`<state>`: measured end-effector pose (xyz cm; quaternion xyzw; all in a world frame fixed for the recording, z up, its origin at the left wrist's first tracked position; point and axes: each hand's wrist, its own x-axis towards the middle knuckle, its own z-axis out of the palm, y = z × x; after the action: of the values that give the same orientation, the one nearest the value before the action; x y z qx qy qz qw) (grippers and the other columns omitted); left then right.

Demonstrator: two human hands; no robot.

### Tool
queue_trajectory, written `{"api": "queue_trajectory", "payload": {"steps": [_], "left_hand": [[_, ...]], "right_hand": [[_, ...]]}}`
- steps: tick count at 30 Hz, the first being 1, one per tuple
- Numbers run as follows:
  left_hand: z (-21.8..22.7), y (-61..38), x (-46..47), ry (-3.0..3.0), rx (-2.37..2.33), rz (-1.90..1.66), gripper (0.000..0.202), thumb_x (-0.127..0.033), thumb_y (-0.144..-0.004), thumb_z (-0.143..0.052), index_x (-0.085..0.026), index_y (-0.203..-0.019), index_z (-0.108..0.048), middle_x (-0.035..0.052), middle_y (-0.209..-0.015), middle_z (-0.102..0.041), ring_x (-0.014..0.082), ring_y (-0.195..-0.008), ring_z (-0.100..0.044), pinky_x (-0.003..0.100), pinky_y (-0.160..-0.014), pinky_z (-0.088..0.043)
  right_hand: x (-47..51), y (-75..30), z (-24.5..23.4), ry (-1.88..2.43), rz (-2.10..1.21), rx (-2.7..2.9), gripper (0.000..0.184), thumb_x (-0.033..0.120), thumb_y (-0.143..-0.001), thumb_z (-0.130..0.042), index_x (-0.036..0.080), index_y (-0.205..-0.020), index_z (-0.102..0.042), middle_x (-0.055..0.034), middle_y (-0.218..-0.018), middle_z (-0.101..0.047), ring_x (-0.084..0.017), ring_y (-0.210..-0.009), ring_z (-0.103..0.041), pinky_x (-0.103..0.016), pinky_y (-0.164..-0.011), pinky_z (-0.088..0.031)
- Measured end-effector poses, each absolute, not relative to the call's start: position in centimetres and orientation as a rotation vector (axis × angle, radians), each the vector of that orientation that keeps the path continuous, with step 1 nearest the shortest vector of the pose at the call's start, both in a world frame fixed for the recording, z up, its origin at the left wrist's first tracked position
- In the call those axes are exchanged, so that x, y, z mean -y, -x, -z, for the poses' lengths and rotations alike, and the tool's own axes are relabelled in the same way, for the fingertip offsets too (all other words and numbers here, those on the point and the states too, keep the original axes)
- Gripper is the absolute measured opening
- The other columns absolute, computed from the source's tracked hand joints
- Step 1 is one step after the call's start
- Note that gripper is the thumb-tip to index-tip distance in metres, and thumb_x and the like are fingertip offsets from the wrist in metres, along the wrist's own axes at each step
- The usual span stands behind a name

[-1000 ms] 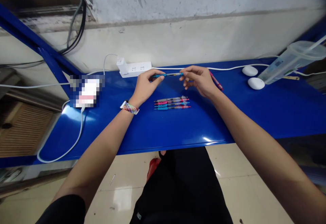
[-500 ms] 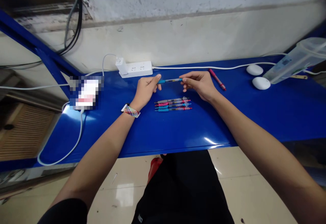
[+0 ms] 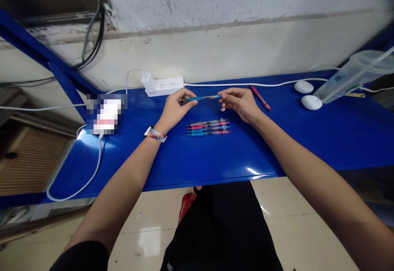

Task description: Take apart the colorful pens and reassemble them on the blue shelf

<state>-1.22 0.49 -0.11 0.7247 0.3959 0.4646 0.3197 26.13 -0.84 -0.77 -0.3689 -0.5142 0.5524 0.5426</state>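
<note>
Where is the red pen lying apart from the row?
In the head view, the red pen lies right of centre on the blue table, just to the right of the right hand and left of the two white oval objects.

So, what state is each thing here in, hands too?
Slim blue pen with clear barrel: roughly level, right end pinched.
Right hand: closed on that pen.
Left hand: partly open at its left end, contact unclear.
Four slim multicoloured plastic pens: lying side by side.
Red pen: lying slanted, alone.
Long white power strip: white block charger plugged in.
Two white ovals: lying close together.
White pixelated device: cable attached.
</note>
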Motion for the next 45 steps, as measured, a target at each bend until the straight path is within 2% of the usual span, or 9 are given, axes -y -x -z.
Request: {"api": "queue_trajectory", "payload": {"steps": [3, 5, 12, 14, 18, 25, 33, 38, 45], "left_hand": [[0.3, 1.4, -0.6, -1.881, -1.190, -1.136, 0.067, -0.062, -0.111, -0.059, -0.022, -0.057, -0.066, 0.0010, -0.046, -0.057, 0.0125, -0.049, -0.055, 0.031, -0.060, -0.045], [0.4, 1.5, -0.7, -1.863, -1.248, -1.118, 0.078, -0.066, -0.114, -0.050, -0.023, -0.049, -0.060, 0.0004, -0.039, -0.048, 0.0112, -0.043, -0.049, 0.031, -0.057, -0.043], [0.0, 1.3, -0.9, -1.704, -0.989, -1.247, 0.029, -0.042, -0.087, -0.093, -0.024, -0.104, -0.078, -0.0024, -0.069, -0.073, 0.0132, -0.065, -0.069, 0.028, -0.070, -0.054], [0.0, 1.3, -1.0, -1.714, -0.990, -1.244, 0.023, -0.040, -0.088, -0.091, -0.023, -0.090, -0.077, -0.0011, -0.068, -0.072, 0.0129, -0.065, -0.069, 0.028, -0.069, -0.054], [0.2, 1.7, -1.2, -1.747, -1.173, -1.249, 0.060, -0.050, -0.108, -0.067, -0.022, -0.056, -0.061, 0.0002, -0.049, -0.056, 0.0117, -0.055, -0.061, 0.028, -0.063, -0.049], [0.7, 2.1, -2.2, -1.571, -1.056, -1.381, 0.007, -0.030, -0.089, -0.086, -0.024, -0.089, -0.084, 0.0031, -0.080, -0.079, 0.0142, -0.074, -0.072, 0.030, -0.075, -0.060], [0.8, 2.5, -2.1, -1.470, -1.003, -1.371, 0.018, -0.025, -0.083, -0.089, -0.025, -0.101, -0.086, 0.0045, -0.091, -0.083, 0.0170, -0.086, -0.078, 0.031, -0.082, -0.064], [1.0, 2.4, -2.3, -1.427, -1.037, -1.379, 0.009, -0.032, -0.090, -0.086, -0.024, -0.094, -0.085, 0.0059, -0.089, -0.084, 0.0158, -0.082, -0.077, 0.031, -0.083, -0.064], [1.0, 2.4, -2.4, -1.450, -1.124, -1.402, 0.029, -0.044, -0.095, -0.086, -0.022, -0.077, -0.078, 0.0052, -0.079, -0.078, 0.0129, -0.072, -0.071, 0.028, -0.074, -0.061]], "right_hand": [[0.8, -26.1, 0.8, 0.868, -1.323, 1.266, 0.042, 0.048, -0.071, -0.107, 0.020, -0.096, -0.088, -0.0046, -0.083, -0.080, -0.016, -0.071, -0.073, -0.034, -0.072, -0.069], [0.8, -26.2, 0.8, 0.866, -1.317, 1.283, 0.041, 0.047, -0.073, -0.106, 0.020, -0.097, -0.087, -0.0045, -0.086, -0.081, -0.017, -0.073, -0.073, -0.035, -0.074, -0.069], [0.6, -26.3, 1.0, 0.884, -1.307, 1.251, 0.037, 0.046, -0.077, -0.104, 0.020, -0.098, -0.087, -0.0040, -0.084, -0.079, -0.016, -0.071, -0.071, -0.035, -0.073, -0.067], [0.6, -26.3, 1.1, 0.892, -1.306, 1.238, 0.036, 0.044, -0.076, -0.104, 0.020, -0.097, -0.087, -0.0042, -0.084, -0.079, -0.016, -0.072, -0.071, -0.035, -0.073, -0.067], [0.7, -26.2, 0.8, 0.881, -1.303, 1.203, 0.029, 0.038, -0.077, -0.102, 0.020, -0.096, -0.088, -0.0043, -0.085, -0.079, -0.017, -0.075, -0.072, -0.035, -0.075, -0.066], [0.4, -27.0, 0.2, 0.896, -1.316, 1.030, 0.006, 0.023, -0.085, -0.085, 0.018, -0.088, -0.085, -0.0042, -0.077, -0.071, -0.015, -0.070, -0.065, -0.028, -0.064, -0.059], [0.2, -27.2, 0.3, 0.949, -1.281, 0.970, 0.010, 0.019, -0.088, -0.073, 0.018, -0.089, -0.082, -0.0046, -0.079, -0.068, -0.014, -0.068, -0.061, -0.028, -0.064, -0.057], [0.0, -27.4, 0.4, 0.937, -1.277, 0.960, 0.008, 0.021, -0.086, -0.077, 0.021, -0.090, -0.083, -0.0051, -0.083, -0.071, -0.015, -0.073, -0.065, -0.029, -0.069, -0.060], [-0.2, -27.7, 0.6, 0.930, -1.286, 0.964, 0.010, 0.018, -0.083, -0.077, 0.022, -0.089, -0.083, -0.0041, -0.082, -0.072, -0.015, -0.073, -0.065, -0.030, -0.071, -0.061]]}}
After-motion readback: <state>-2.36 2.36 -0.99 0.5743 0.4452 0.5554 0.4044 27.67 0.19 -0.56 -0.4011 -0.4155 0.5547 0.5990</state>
